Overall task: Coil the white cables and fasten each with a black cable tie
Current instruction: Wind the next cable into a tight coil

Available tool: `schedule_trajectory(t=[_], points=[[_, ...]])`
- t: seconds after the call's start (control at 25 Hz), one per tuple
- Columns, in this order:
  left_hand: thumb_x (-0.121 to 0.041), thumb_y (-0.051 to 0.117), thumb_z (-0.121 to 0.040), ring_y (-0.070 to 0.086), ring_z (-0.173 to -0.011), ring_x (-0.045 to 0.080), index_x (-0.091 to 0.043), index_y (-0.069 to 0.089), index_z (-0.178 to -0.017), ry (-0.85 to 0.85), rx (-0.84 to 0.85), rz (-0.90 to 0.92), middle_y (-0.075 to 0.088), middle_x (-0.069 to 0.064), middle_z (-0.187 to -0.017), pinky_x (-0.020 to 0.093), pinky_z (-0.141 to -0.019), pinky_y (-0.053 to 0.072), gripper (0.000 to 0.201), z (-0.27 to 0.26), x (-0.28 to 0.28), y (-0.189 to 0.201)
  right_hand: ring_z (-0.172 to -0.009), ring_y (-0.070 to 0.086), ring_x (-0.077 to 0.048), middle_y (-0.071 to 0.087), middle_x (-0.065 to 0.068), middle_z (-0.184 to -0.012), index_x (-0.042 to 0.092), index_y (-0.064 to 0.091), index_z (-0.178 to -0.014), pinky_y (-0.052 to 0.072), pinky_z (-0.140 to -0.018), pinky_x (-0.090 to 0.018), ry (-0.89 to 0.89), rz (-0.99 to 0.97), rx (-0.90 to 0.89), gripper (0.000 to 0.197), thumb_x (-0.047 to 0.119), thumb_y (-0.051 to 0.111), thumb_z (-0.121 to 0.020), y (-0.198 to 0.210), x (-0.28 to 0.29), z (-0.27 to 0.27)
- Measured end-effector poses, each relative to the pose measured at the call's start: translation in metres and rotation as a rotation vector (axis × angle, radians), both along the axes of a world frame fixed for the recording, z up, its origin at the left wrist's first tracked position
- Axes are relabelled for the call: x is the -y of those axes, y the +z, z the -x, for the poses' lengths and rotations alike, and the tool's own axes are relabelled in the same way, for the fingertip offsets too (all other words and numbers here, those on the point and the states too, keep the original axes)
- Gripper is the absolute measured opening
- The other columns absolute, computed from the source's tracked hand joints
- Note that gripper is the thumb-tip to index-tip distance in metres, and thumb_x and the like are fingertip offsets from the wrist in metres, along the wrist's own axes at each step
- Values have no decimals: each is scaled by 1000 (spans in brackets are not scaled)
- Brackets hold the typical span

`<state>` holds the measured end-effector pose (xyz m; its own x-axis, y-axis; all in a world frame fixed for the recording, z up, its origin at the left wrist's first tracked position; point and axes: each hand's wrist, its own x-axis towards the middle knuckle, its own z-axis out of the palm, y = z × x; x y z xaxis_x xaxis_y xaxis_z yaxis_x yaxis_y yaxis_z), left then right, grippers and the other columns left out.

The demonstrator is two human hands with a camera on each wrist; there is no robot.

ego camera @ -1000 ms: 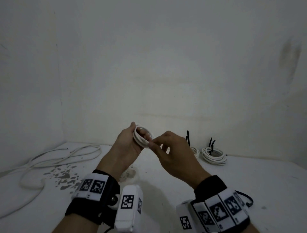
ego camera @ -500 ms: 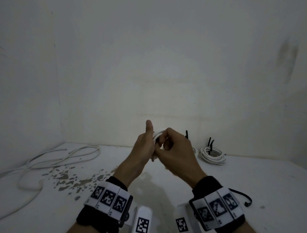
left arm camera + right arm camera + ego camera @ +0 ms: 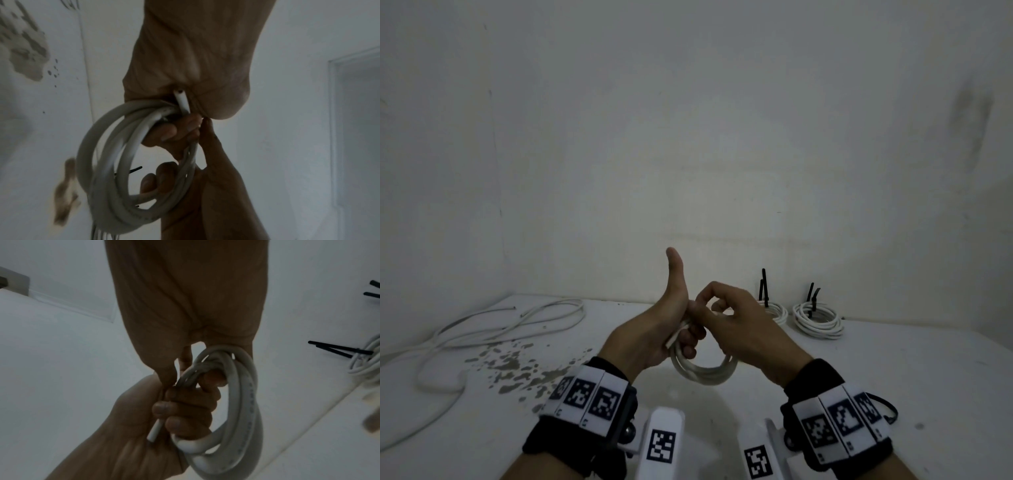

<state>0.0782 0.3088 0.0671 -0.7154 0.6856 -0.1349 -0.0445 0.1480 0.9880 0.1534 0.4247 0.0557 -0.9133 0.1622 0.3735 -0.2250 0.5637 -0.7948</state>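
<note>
Coiled white cable held in both hands above the table, no tie on it yet.

The coil (image 3: 702, 368) hangs between the two hands over the table (image 3: 893, 394): several loops of round white sheathed cable, cut end (image 3: 180, 100) poking out at the left palm. Left hand (image 3: 650, 329) clasps the gathered loops, fingers curled through the ring, thumb raised clear. Right hand (image 3: 739, 322) pinches the same bundle from the other side. Judged light but springy; loops will likely fan apart if the clasp loosens, so hold where strands cross and tie there. Beyond the coil, two tied coils (image 3: 816, 317) at the wall; left of it, loose cable (image 3: 500, 329).
</note>
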Motion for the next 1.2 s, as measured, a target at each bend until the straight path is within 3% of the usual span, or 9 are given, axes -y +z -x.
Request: schedule_trajectory(t=[0.16, 0.28, 0.44, 0.56, 0.64, 0.72, 0.84, 0.96, 1.2], points=[[-97, 9, -62, 30, -40, 14, -7, 54, -55, 10, 70, -57, 35, 3, -44, 25, -45, 33, 101, 10, 3, -4, -73, 54, -10, 67, -8, -78, 26, 71, -93, 44, -65, -29, 77, 92, 30, 21, 44, 60, -96, -3, 3, 0], [-97, 11, -61, 29, -41, 13, -10, 64, -53, -5, 72, -104, 29, 2, -47, 23, -43, 31, 102, 13, 3, -5, -64, 53, -10, 55, -6, -81, 31, 74, -96, 49, -58, -29, 119, 144, 19, 16, 44, 66, -92, -1, 4, -4], [-93, 16, -67, 30, -42, 9, -7, 65, -88, -80, 98, -175, 37, 0, -51, 22, -41, 31, 101, 16, 3, -4, -54, 46, -11, 51, -6, -80, 22, 72, -92, 44, -52, -31, 46, 200, -8, 15, 33, 62, -96, -1, 5, -2], [-82, 36, -78, 41, -48, 11, -13, 71, -74, -122, 63, -251, 44, 1, -61, 26, -57, 44, 77, 17, 5, -6, -56, 42, -14, 49, -5, -77, 22, 68, -85, 40, -56, -32, -70, 337, -41, 17, 29, 59, -97, 2, 4, 3], [-74, 43, -81, 49, -56, 14, -11, 75, -93, -119, 3, -271, 44, 1, -62, 33, -74, 47, 71, 18, 5, -12, -62, 43, -16, 50, -6, -80, 23, 66, -83, 39, -59, -32, -116, 354, -71, 17, 31, 59, -96, 2, 4, 4], [-74, 44, -82, 56, -66, 17, -15, 72, -113, -105, -25, -254, 48, 4, -65, 33, -78, 50, 72, 15, 3, -17, -67, 47, -17, 53, -7, -84, 23, 65, -84, 39, -63, -33, -134, 377, -95, 16, 32, 59, -97, 4, 3, 4], [-74, 47, -81, 56, -65, 19, -14, 70, -84, -21, 15, -285, 50, 2, -62, 33, -72, 50, 64, 8, 0, -19, -66, 44, -18, 50, -6, -80, 20, 64, -89, 36, -61, -32, -139, 458, -92, 14, 30, 59, -97, 8, 2, 1], [-71, 48, -85, 36, -51, 13, -20, 59, -52, 47, 116, -366, 37, -5, -46, 30, -68, 41, 61, 3, -6, -16, -62, 44, -17, 47, -4, -76, 17, 61, -92, 39, -54, -29, -143, 447, -94, 13, 28, 56, -98, 10, 7, -1], [-89, 48, -66, 28, -43, 13, -17, 50, -46, 218, 30, -180, 33, -1, -51, 25, -44, 28, 75, 5, -5, -13, -56, 47, -19, 52, -13, -80, 12, 45, -92, 41, -51, -28, -45, 475, -27, 17, 25, 41, -103, 4, 19, -2]])
